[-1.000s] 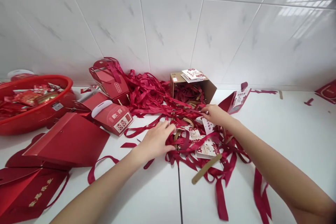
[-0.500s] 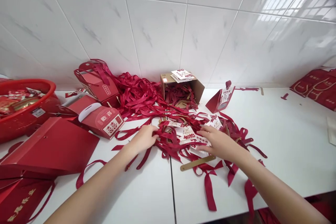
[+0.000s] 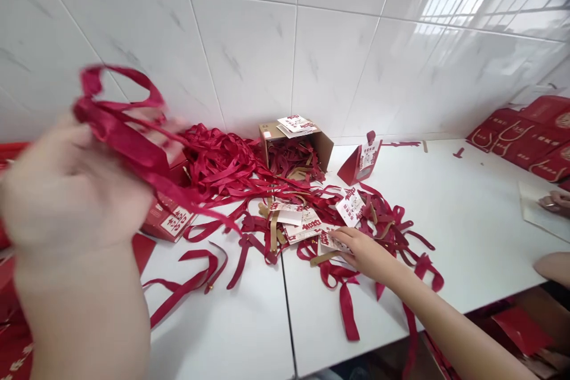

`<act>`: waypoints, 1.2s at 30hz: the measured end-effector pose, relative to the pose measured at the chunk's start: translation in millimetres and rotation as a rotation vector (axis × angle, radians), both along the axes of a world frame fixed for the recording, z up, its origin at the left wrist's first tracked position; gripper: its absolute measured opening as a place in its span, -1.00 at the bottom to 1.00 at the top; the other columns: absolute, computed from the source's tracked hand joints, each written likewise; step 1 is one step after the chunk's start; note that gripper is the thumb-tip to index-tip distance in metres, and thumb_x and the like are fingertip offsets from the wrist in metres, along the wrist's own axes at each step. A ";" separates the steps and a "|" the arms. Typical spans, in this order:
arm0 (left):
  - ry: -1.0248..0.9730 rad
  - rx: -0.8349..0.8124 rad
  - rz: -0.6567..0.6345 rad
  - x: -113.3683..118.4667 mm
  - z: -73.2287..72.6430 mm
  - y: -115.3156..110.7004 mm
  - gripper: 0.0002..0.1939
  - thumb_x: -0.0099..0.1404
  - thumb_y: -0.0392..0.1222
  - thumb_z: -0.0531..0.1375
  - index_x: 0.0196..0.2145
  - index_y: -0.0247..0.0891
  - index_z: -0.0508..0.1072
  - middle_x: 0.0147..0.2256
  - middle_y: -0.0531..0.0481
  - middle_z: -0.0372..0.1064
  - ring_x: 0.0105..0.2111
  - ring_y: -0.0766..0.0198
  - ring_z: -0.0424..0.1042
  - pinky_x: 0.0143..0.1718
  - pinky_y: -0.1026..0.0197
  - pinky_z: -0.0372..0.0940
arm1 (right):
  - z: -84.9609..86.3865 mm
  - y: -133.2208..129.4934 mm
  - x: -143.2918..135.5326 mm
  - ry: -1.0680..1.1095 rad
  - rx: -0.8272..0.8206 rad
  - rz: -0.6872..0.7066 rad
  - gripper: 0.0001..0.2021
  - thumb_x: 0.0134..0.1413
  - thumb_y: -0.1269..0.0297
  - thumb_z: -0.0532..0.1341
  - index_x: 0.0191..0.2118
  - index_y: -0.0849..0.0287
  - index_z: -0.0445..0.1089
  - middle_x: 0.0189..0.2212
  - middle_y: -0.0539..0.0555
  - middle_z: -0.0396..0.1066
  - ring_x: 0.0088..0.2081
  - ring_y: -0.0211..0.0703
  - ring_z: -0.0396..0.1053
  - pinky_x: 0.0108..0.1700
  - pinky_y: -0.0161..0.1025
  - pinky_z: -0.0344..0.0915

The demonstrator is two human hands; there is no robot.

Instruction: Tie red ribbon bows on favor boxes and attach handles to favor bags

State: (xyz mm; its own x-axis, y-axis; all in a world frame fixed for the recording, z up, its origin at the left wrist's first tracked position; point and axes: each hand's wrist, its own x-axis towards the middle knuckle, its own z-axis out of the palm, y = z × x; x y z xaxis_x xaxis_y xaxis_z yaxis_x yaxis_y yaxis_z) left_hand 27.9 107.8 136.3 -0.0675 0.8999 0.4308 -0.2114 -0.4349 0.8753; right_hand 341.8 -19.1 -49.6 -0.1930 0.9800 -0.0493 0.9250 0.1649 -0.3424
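My left hand (image 3: 84,184), smeared by motion, is raised close to the camera with its fingers closed on a looped red ribbon (image 3: 133,148). The ribbon's tail trails towards the table. Lower and to the right, my right hand (image 3: 356,246) has its fingers drawn together over a white printed card (image 3: 328,240) in the pile. Its fingertips are partly hidden. Around it lie more printed cards (image 3: 350,208), red strips (image 3: 348,312) and a gold strip (image 3: 324,258). A red triangular box (image 3: 361,163) with a card on its front stands behind the pile.
A tipped cardboard box (image 3: 327,151) holds red strips, with cards on top. A heap of red ribbon (image 3: 227,157) lies against the tiled wall. Red gift boxes (image 3: 167,217) are at the left. Red bags (image 3: 525,136) and another person's hand (image 3: 556,200) appear at the right.
My left hand has risen from the pile to the upper left with the red ribbon. My right hand has closed over a card. The view has turned rightward, showing another person's hand.
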 end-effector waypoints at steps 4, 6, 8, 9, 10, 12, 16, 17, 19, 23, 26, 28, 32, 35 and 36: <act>0.564 -0.021 -0.382 44.0 -46.2 0.0 -0.80 0.25 -0.11 -0.04 -0.19 -0.11 0.28 -0.45 0.09 0.30 -0.67 0.40 0.17 -0.64 0.29 0.15 | 15.6 -14.0 4.4 -0.054 0.055 -0.111 -0.63 0.14 0.54 0.00 -0.01 0.12 0.35 -0.03 0.18 0.37 -0.09 -0.08 0.40 -0.10 -0.18 0.37; 0.778 -0.016 -0.473 81.2 -76.7 3.2 -0.79 0.24 -0.20 0.00 -0.16 -0.15 0.31 -0.44 0.05 0.33 -0.59 0.35 0.28 -0.60 0.29 0.19 | 23.2 -19.7 9.9 -0.123 0.087 -0.278 -0.76 0.19 0.43 0.02 -0.14 0.18 0.40 -0.14 0.22 0.41 -0.12 0.03 0.40 -0.13 -0.10 0.35; 0.972 0.015 -0.577 122.0 -105.9 5.9 -0.81 0.21 -0.26 0.09 -0.19 -0.18 0.38 -0.43 0.04 0.37 -0.52 0.30 0.35 -0.51 0.25 0.28 | 29.2 -23.3 16.6 -0.172 0.102 -0.447 -0.71 0.24 0.27 0.00 -0.36 0.23 0.41 -0.32 0.26 0.42 -0.25 0.12 0.41 -0.22 -0.02 0.32; 1.063 0.042 -0.615 141.6 -119.0 6.7 -0.83 0.21 -0.25 0.13 -0.21 -0.20 0.40 -0.41 0.02 0.39 -0.47 0.27 0.38 -0.43 0.21 0.32 | 31.3 -24.6 19.9 -0.176 0.097 -0.500 -0.62 0.26 0.20 -0.04 -0.46 0.23 0.38 -0.42 0.26 0.41 -0.33 0.12 0.41 -0.28 -0.01 0.30; 1.148 0.077 -0.649 159.5 -130.7 7.2 -0.85 0.22 -0.23 0.17 -0.22 -0.23 0.42 -0.35 -0.01 0.41 -0.38 0.23 0.41 -0.32 0.16 0.35 | 33.0 -25.9 22.9 -0.170 0.085 -0.533 -0.56 0.28 0.16 -0.09 -0.53 0.21 0.34 -0.50 0.23 0.39 -0.40 0.08 0.40 -0.33 -0.03 0.28; 1.300 0.137 -0.709 188.0 -149.8 8.7 -0.79 0.28 -0.16 0.18 -0.15 -0.28 0.42 -0.19 -0.07 0.40 -0.20 0.20 0.41 -0.15 0.06 0.35 | 34.5 -29.8 27.6 -0.127 0.041 -0.526 -0.50 0.29 0.12 -0.12 -0.60 0.17 0.29 -0.57 0.16 0.37 -0.49 -0.03 0.37 -0.40 -0.12 0.25; 1.506 0.189 -0.741 211.4 -171.4 19.7 -0.67 0.32 -0.12 0.15 0.00 -0.29 0.35 -0.03 -0.13 0.34 -0.10 0.15 0.40 -0.09 0.00 0.36 | 29.9 -48.2 32.8 -0.001 -0.062 -0.397 -0.65 0.20 0.18 0.05 -0.57 0.14 0.35 -0.50 0.07 0.45 -0.46 -0.13 0.41 -0.45 -0.24 0.26; 1.534 0.192 -0.741 211.8 -174.2 23.8 -0.66 0.32 -0.12 0.15 0.01 -0.29 0.34 -0.03 -0.13 0.34 -0.10 0.15 0.40 -0.10 0.00 0.37 | 26.8 -54.2 33.5 0.019 -0.081 -0.379 -0.73 0.15 0.22 0.11 -0.52 0.12 0.39 -0.47 0.08 0.47 -0.44 -0.10 0.42 -0.44 -0.23 0.27; 1.564 0.195 -0.751 209.8 -178.7 31.5 -0.65 0.32 -0.12 0.15 0.02 -0.30 0.33 -0.04 -0.13 0.34 -0.13 0.16 0.41 -0.12 0.02 0.38 | 17.6 -64.5 32.8 0.042 -0.099 -0.374 -0.91 0.05 0.23 0.21 -0.39 0.08 0.44 -0.38 0.11 0.49 -0.36 0.00 0.45 -0.40 -0.17 0.32; 1.564 0.169 -0.700 206.0 -190.5 38.9 -0.66 0.32 -0.11 0.15 0.01 -0.31 0.34 -0.04 -0.13 0.34 -0.13 0.17 0.41 -0.13 0.01 0.38 | -9.8 -70.7 19.8 0.047 -0.065 -0.453 -0.71 -0.01 0.06 0.28 -0.16 0.03 0.41 -0.21 0.21 0.44 -0.25 0.16 0.46 -0.36 -0.05 0.36; 1.541 0.132 -0.592 206.8 -200.7 36.8 -0.65 0.32 -0.11 0.15 0.02 -0.31 0.33 -0.02 -0.14 0.33 -0.10 0.15 0.40 -0.10 -0.01 0.37 | -28.8 -65.3 6.1 0.044 0.080 -0.536 -0.79 0.06 0.12 0.24 -0.20 0.06 0.42 -0.26 0.21 0.42 -0.35 0.11 0.46 -0.48 -0.08 0.29; 1.508 0.125 -0.554 207.1 -204.4 33.3 -0.67 0.33 -0.11 0.14 0.00 -0.30 0.35 -0.02 -0.14 0.33 -0.10 0.15 0.40 -0.09 -0.01 0.37 | -35.4 -60.5 1.4 0.087 0.186 -0.535 -0.88 0.13 0.20 0.17 -0.30 0.06 0.43 -0.33 0.18 0.41 -0.41 0.03 0.44 -0.52 -0.12 0.23; 1.393 0.125 -0.529 204.3 -196.3 29.1 -0.70 0.33 -0.12 0.14 -0.02 -0.28 0.37 -0.04 -0.12 0.35 -0.11 0.17 0.40 -0.10 0.02 0.37 | -31.8 -53.0 6.3 0.184 0.263 -0.514 -0.75 0.18 0.30 0.06 -0.47 0.06 0.40 -0.44 0.14 0.37 -0.42 -0.03 0.40 -0.47 -0.12 0.24; 1.240 0.121 -0.501 197.3 -172.6 35.9 -0.70 0.31 -0.12 0.16 -0.04 -0.29 0.37 -0.03 -0.12 0.34 -0.08 0.15 0.39 -0.08 0.00 0.35 | -16.7 -51.5 19.3 0.269 0.322 -0.517 -0.76 0.18 0.31 0.05 -0.45 0.08 0.39 -0.41 0.14 0.37 -0.41 -0.05 0.38 -0.41 -0.11 0.29; 1.175 0.118 -0.481 193.5 -161.2 40.1 -0.72 0.31 -0.14 0.16 -0.06 -0.31 0.38 -0.03 -0.13 0.33 -0.06 0.14 0.37 -0.05 -0.03 0.33 | -9.5 -51.6 25.3 0.303 0.347 -0.521 -0.78 0.17 0.30 0.06 -0.43 0.08 0.39 -0.40 0.13 0.36 -0.41 -0.07 0.37 -0.40 -0.12 0.30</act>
State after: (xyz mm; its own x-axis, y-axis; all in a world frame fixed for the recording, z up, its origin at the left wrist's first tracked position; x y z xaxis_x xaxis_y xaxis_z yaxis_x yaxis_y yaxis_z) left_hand 221.4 147.9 -24.9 0.7282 0.6797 0.0882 0.5035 -0.6178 0.6040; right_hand 367.0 -70.7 -59.2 0.3513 0.8978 0.2656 0.7852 -0.1280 -0.6059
